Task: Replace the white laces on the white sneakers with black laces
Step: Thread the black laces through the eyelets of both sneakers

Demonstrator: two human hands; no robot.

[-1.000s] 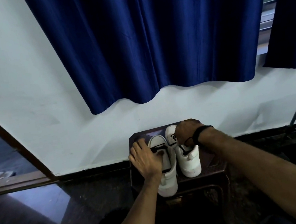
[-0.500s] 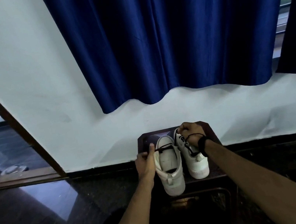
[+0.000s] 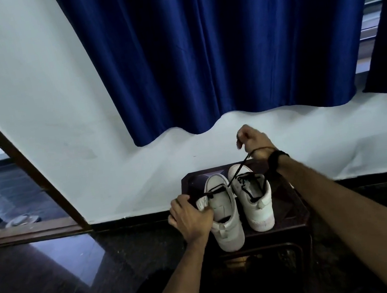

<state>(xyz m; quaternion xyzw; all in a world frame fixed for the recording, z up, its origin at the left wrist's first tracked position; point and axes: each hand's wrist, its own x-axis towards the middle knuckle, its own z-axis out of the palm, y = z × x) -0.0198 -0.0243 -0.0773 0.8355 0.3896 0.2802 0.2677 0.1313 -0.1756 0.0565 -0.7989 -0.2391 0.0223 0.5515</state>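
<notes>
A left hand (image 3: 190, 219) clamps the side of the left white sneaker (image 3: 224, 215) on a dark stool (image 3: 295, 206), while the right hand (image 3: 254, 143), fisted above the right sneaker (image 3: 255, 196), draws a black lace (image 3: 238, 171) taut from the left shoe's eyelets. Lacing appears under way; next, the lace end likely needs feeding through another eyelet.

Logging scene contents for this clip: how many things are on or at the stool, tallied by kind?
White sneakers: 2, the left sneaker and the right sneaker
Black laces in view: 1, the black lace, pulled taut
Hands: 2, the left hand and the right hand
Dark stool: 1
Total: 6
</notes>
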